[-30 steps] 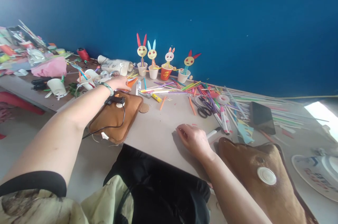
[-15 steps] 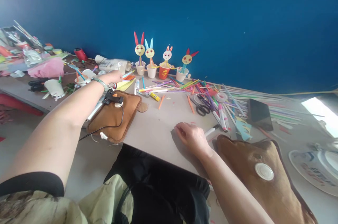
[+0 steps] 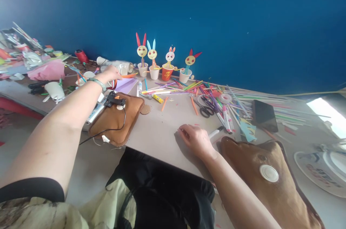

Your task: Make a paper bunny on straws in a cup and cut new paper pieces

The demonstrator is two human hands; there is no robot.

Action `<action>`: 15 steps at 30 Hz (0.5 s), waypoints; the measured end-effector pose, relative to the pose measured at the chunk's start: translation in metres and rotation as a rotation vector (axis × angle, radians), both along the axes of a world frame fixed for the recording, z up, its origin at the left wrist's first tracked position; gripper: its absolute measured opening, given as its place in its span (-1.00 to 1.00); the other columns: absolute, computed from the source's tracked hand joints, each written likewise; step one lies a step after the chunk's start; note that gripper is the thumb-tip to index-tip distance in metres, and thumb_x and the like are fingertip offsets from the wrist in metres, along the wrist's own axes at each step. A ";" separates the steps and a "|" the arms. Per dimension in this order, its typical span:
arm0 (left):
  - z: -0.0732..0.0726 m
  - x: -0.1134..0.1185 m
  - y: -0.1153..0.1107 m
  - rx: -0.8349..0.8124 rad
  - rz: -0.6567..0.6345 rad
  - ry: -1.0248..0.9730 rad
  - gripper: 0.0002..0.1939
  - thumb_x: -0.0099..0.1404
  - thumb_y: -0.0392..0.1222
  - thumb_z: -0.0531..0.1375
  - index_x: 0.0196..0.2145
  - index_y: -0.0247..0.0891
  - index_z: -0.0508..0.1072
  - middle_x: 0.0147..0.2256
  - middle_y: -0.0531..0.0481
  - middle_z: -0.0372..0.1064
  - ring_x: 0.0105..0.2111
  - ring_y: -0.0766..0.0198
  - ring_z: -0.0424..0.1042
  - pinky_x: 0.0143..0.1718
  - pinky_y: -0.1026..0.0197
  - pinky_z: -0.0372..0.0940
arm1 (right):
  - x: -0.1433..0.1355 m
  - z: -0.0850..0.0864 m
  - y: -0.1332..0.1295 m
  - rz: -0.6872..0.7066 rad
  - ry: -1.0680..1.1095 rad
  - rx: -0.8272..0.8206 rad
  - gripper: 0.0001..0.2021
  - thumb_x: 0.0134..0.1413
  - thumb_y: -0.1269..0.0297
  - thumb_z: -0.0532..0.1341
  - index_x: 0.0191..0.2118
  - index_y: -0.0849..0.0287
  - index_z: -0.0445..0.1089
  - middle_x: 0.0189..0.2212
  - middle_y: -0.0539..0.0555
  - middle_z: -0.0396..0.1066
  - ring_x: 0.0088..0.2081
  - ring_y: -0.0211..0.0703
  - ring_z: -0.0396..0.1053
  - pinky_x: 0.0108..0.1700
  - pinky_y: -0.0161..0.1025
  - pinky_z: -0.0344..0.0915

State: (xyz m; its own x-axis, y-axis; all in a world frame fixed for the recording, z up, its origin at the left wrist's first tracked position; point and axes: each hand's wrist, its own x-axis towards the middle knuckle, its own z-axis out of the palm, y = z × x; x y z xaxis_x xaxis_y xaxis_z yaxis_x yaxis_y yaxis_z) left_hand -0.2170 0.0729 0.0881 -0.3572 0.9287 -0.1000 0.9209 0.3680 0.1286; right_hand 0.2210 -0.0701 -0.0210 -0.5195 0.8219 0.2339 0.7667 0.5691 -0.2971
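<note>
At the far side of the table, my left hand [image 3: 112, 73] is closed on the edge of orange paper [image 3: 129, 75], lifted above purple paper [image 3: 126, 85]. White paper cups [image 3: 123, 69] lie just behind that hand. My right hand [image 3: 196, 139] rests on the tabletop with its fingers curled together, and I see nothing in them. Beside it lies a white marker [image 3: 215, 133] with a black cap. Below my left hand, a black glue gun [image 3: 112, 100] with an orange trigger lies on a brown cushion-like pad [image 3: 116, 122].
Rabbit-faced figures stand in cups along the blue wall, one in a red cup [image 3: 167, 73]. Scissors [image 3: 207, 111], pink markers [image 3: 227, 119], a glue stick [image 3: 157, 98] and a dark phone-like slab [image 3: 264, 115] lie rightward. A second brown pad [image 3: 248, 160] is near right.
My left hand has lifted slightly and moved left, now with orange paper in its fingers. Purple paper shows where yellow paper lay on top. My right hand has stayed in place.
</note>
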 end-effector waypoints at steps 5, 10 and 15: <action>0.001 -0.001 -0.003 0.053 -0.028 0.053 -0.62 0.23 0.06 0.26 -0.35 -0.40 0.57 -0.56 -0.03 0.40 -0.42 0.21 0.34 -0.31 0.19 0.20 | -0.001 0.001 0.001 -0.010 0.000 -0.009 -0.71 0.30 0.26 0.05 -0.29 0.17 0.51 -0.49 0.08 0.51 -0.43 -0.17 0.41 -0.36 -0.28 0.09; -0.001 -0.002 -0.006 0.060 -0.090 0.126 -0.71 0.32 -0.11 0.21 -0.47 -0.37 0.49 -0.56 -0.01 0.36 -0.41 0.22 0.37 -0.34 0.20 0.20 | 0.000 0.001 0.001 -0.012 0.001 -0.025 -0.72 0.29 0.26 0.06 -0.29 0.16 0.50 -0.47 0.07 0.52 -0.42 -0.17 0.41 -0.36 -0.28 0.09; -0.006 -0.006 -0.008 0.037 -0.197 0.198 -0.73 0.39 -0.10 0.16 -0.38 -0.35 0.46 -0.41 0.00 0.41 -0.35 0.23 0.41 -0.26 0.18 0.29 | 0.000 -0.001 0.001 -0.016 0.002 -0.030 -0.73 0.28 0.26 0.06 -0.30 0.16 0.50 -0.46 0.06 0.52 -0.42 -0.17 0.41 -0.35 -0.28 0.10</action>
State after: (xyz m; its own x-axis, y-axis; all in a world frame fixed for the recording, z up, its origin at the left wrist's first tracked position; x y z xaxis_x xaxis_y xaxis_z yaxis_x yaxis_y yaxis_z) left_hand -0.2231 0.0649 0.0820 -0.1788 0.9838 -0.0107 0.9827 0.1780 -0.0505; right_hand 0.2207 -0.0686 -0.0219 -0.5057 0.8367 0.2102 0.7752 0.5476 -0.3150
